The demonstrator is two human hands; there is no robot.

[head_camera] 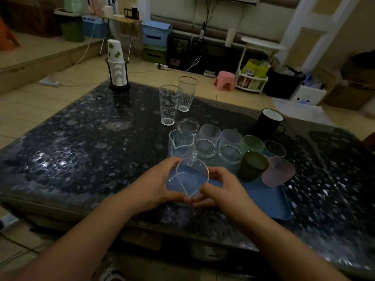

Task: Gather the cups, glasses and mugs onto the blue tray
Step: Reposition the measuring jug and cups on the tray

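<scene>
here we hold a clear glass pitcher over the near-left corner of the blue tray, left hand and right hand both with fingers curled round it. two tall glasses and a black mug stand on the worktop, off the tray.

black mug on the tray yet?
No, the black mug stands on the dark table beyond the blue tray, off its far edge.

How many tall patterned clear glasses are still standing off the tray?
2: one tall glass on the dark table beyond the blue tray, the other tall glass just behind it, to its right, overlapping it in view.
</scene>
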